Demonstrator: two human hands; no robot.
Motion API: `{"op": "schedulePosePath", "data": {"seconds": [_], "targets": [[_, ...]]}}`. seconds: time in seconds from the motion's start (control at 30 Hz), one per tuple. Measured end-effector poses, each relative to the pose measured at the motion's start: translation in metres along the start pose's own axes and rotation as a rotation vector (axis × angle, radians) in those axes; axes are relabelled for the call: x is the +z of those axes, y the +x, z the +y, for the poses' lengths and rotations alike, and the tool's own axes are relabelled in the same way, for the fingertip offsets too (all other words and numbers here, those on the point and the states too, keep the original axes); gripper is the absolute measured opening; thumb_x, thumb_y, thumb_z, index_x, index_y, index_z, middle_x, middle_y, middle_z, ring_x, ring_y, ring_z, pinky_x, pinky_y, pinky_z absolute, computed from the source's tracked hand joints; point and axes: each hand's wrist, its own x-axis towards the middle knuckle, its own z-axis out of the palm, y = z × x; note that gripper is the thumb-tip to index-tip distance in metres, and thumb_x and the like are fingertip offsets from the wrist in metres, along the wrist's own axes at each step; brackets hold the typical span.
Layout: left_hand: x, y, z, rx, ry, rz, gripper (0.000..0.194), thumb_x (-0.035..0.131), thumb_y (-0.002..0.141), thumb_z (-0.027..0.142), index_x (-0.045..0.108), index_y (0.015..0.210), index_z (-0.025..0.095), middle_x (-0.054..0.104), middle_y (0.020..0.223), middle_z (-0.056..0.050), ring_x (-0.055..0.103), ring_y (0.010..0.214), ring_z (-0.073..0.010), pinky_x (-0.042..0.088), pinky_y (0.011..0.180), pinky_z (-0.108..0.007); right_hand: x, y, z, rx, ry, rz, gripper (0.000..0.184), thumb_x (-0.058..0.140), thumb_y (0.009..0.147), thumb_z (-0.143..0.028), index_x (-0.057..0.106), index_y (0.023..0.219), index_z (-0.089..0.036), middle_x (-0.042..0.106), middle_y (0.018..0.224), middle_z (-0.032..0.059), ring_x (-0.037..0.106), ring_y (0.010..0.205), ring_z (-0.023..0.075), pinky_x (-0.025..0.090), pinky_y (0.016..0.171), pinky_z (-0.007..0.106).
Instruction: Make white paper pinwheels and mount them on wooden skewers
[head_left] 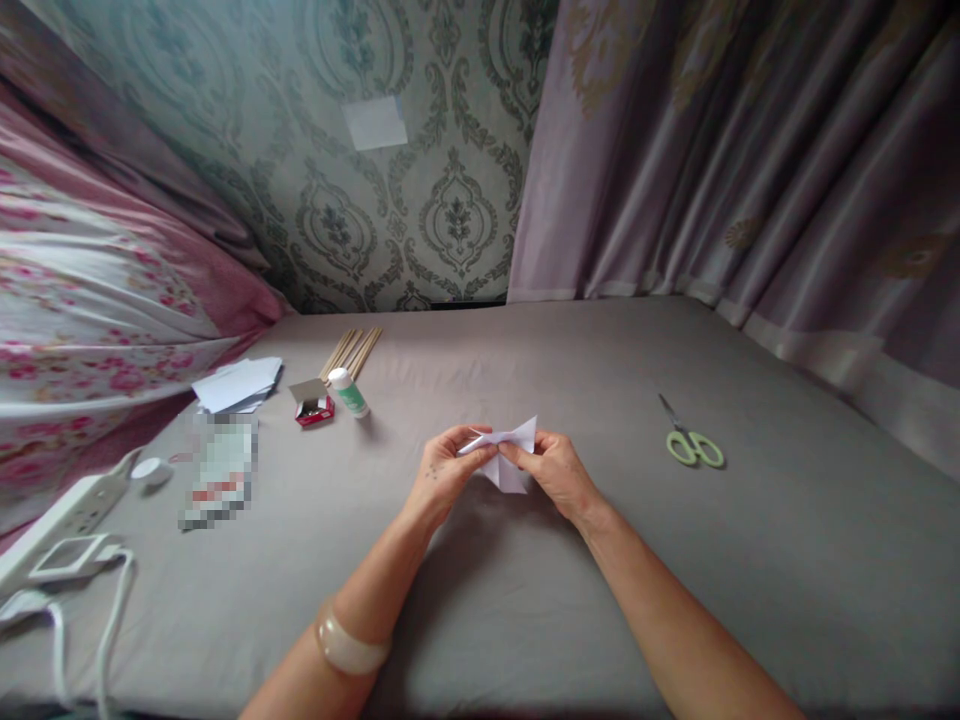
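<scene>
A small white piece of paper (510, 474), folded with pointed corners, is held between both hands above the grey sheet. My left hand (448, 470) pinches its left side, thumb on the near face and fingers behind. On the other side my right hand (553, 468) pinches it too, its thumb close to the left thumb at the paper's middle. The hands hide part of the folds. Off to the right lie scissors (694, 448) with light green handles, their blades pointing away.
At the left are a white bottle with a green label (350, 395), an opened small red box (313, 408), wooden sticks (345, 352) and stacked white paper (238, 384). Nearer lie a blurred packet (221, 470), a round white object (151, 473) and a power strip (67, 515) with cables.
</scene>
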Motion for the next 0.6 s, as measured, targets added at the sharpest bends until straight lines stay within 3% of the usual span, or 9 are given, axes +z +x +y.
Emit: {"op": "schedulePosePath", "data": {"seconds": [0.2,0.6], "targets": [[-0.0007,0.0004,-0.0008,-0.007,-0.024,-0.023,0.04,0.083,0.054,0.032,0.072,0.086,0.012,0.074,0.085,-0.007,0.064,0.071,-0.0164,0.048,0.072,-0.027,0.0011,0.0008,0.0066,-0.024,0.001,-0.016,0.029,0.076,0.063,-0.042,0.073,0.076,-0.017,0.071,0.074,0.0032,0.061,0.066,0.0175,0.047,0.062,0.028],[-0.0059,0.0025,-0.0052,-0.057,0.042,-0.04,0.036,0.082,0.054,0.036,0.076,0.079,0.011,0.073,0.074,-0.007,0.061,0.062,-0.0154,0.045,0.062,-0.024,0.0006,0.0014,0.0058,-0.013,-0.031,-0.05,0.032,0.075,0.062,-0.044,0.072,0.076,-0.015,0.071,0.073,0.0031,0.062,0.066,0.0176,0.047,0.062,0.027]]}}
